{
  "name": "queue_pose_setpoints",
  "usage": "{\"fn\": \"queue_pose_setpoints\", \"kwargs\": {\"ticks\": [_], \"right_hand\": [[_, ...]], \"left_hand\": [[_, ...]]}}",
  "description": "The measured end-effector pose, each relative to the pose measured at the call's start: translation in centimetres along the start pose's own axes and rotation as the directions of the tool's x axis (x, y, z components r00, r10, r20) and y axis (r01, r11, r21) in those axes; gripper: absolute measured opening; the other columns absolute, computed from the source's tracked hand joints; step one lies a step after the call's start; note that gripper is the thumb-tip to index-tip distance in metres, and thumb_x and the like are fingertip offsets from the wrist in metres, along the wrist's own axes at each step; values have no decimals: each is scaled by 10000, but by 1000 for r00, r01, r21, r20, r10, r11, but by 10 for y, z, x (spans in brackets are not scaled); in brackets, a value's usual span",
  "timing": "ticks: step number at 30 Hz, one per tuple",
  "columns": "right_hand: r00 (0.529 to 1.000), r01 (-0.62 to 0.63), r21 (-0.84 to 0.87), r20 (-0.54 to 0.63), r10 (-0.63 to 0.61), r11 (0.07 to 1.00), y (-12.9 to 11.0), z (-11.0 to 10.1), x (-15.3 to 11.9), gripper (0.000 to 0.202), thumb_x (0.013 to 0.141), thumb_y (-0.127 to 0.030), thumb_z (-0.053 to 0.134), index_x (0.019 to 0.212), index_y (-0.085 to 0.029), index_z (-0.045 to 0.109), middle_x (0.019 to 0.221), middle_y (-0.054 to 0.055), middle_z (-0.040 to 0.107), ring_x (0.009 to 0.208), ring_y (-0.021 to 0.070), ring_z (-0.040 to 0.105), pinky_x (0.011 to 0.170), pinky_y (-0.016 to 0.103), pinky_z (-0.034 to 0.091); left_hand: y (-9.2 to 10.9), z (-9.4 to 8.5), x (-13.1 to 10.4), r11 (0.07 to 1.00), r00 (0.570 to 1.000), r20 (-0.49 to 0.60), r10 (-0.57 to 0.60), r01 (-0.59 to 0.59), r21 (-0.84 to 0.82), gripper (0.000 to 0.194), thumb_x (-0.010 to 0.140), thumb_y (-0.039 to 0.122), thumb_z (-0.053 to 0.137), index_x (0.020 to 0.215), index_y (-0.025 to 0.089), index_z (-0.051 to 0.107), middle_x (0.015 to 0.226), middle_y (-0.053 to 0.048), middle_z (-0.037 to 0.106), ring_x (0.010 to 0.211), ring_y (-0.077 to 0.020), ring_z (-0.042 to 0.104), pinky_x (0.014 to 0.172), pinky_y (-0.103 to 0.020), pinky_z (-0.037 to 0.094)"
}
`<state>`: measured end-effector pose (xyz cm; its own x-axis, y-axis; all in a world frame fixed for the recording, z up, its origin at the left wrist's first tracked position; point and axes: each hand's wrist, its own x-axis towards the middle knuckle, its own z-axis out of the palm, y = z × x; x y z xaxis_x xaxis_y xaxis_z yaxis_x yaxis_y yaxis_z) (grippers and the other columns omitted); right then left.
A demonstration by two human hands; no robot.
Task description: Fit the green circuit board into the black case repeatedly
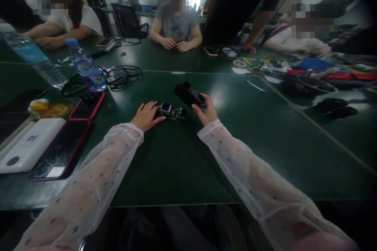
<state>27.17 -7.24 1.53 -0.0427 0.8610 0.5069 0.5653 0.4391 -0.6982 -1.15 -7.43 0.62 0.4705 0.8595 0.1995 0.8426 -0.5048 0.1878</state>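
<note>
A small green circuit board [176,114] with a little screen lies on the dark green table [165,164] in front of me. My left hand [147,115] rests at the board's left end, fingers spread, with the thumb along its near edge. Just right of and beyond the board is a black rectangular case [190,93], tilted. My right hand [207,110] grips the near right end of this case between thumb and fingers. The case and the board are apart.
Phones [61,151], a white power bank [32,141] and two water bottles [86,66] stand or lie at the left, near black cables [125,76]. A wrench [256,86] and heaped wires [318,72] lie right. Several people are across the table.
</note>
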Motion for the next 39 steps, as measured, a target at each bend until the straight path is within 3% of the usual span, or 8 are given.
{"fn": "queue_pose_setpoints", "kwargs": {"ticks": [3, 10, 16, 39], "right_hand": [[999, -13, -127, -43, 8, 992, 19, -4, 4, 605, 790, -499, 576, 1283, -201, 391, 1210, 156, 552, 1063, 312, 574, 856, 496, 508], [997, -37, -341, 54, 59, 939, 33, 1, 2, 561, 769, -344, 600, 1269, -145, 440, 1174, 192, 571, 1099, 368, 536, 911, 585, 451], [998, -7, -366, 53, 29, 931, 35, 3, 1, 573, 777, -328, 594, 1301, -172, 421, 1202, 169, 562, 1108, 364, 532, 903, 597, 457], [999, 9, -422, 51, 14, 907, 36, 4, 1, 598, 777, -306, 609, 1308, -107, 421, 1235, 204, 531, 1162, 369, 488, 951, 566, 433]], "left_hand": [[-1, -1, 0, 1000, 1000, 21, 0, 0, 4, 643, 911, 640, 320, 1361, 190, 415, 1474, -126, 363, 1380, -299, 283, 1117, -526, 211], [1, -1, 0, 1000, 1000, 15, -4, 4, 12, 622, 918, 621, 323, 1353, 190, 426, 1470, -127, 368, 1377, -301, 286, 1117, -527, 204], [1, -1, 0, 1000, 1000, 10, -4, 4, 6, 616, 918, 620, 323, 1359, 199, 416, 1470, -121, 371, 1378, -301, 287, 1117, -527, 207], [2, -2, -1, 999, 999, 30, -13, 12, 35, 617, 928, 604, 322, 1359, 173, 418, 1475, -126, 359, 1383, -295, 274, 1123, -516, 207]]}}
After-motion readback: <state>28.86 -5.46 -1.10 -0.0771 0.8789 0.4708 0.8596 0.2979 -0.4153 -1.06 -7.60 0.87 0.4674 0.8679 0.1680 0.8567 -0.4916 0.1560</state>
